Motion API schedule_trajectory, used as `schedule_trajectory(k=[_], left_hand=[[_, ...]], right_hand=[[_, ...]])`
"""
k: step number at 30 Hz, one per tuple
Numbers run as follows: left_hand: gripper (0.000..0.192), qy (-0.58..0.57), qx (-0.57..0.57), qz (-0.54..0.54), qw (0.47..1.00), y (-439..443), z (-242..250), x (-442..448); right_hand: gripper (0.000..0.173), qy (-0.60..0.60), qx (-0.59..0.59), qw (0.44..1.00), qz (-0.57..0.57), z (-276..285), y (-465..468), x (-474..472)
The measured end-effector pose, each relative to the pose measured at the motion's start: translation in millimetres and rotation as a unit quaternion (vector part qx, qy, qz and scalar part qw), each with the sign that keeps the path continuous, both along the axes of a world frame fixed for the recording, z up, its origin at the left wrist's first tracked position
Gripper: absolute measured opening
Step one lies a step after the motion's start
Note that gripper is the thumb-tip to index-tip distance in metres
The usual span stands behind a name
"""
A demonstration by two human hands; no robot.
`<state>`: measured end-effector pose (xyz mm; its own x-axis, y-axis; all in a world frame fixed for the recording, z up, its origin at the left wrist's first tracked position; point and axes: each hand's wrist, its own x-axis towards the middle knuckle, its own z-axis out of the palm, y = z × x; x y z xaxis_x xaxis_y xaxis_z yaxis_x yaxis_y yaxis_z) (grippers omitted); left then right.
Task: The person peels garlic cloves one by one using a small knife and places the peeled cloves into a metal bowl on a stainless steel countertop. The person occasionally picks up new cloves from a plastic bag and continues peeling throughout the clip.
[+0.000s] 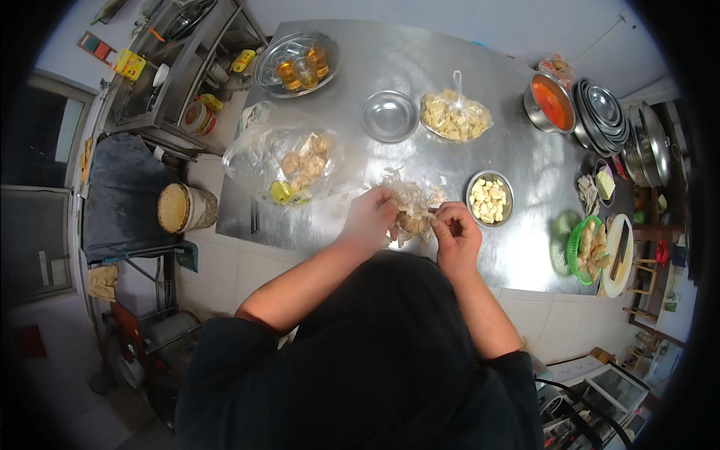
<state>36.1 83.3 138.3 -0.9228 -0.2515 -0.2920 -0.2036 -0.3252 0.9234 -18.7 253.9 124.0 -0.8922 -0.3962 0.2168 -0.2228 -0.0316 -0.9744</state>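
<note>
Over the near edge of the steel table, my left hand (376, 216) is slightly blurred, its curled fingers against the left side of a brownish garlic bulb (414, 223). My right hand (458, 232) pinches papery garlic skin at the bulb's right side between thumb and forefinger. Loose garlic skins (406, 188) are heaped just beyond and around the bulb. Right of my right hand stands a round metal bowl (511, 207) of peeled garlic cloves (487, 200). To the left lies a clear plastic bag (247, 154) with several whole garlic bulbs (313, 165).
Farther back on the steel table (360, 67) are a tray (264, 84) with glasses, a shallow metal bowl (390, 116) and a bagged pale food (457, 115). Rightward stand a pot of red liquid (550, 104), stacked metal bowls (602, 112), a green basket (573, 247) of ginger and a knife (621, 244).
</note>
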Motion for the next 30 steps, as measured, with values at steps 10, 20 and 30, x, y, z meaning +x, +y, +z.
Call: schedule_trajectory(k=[10, 20, 30], left_hand=[[0.011, 0.187, -0.364, -0.056, 0.911, 4, 1, 5], [0.017, -0.006, 0.16, 0.049, 0.986, -19, -63, -3], [0.023, 0.134, -0.448, -0.124, 0.875, -17, -25, -4]], right_hand=[[0.053, -0.436, -0.145, 0.884, 0.092, 7, -5, 1], [0.047, -0.463, -0.329, 0.809, 0.154, -7, 10, -5], [0.055, -0.249, 0.104, 0.962, 0.048, 4, 2, 5]])
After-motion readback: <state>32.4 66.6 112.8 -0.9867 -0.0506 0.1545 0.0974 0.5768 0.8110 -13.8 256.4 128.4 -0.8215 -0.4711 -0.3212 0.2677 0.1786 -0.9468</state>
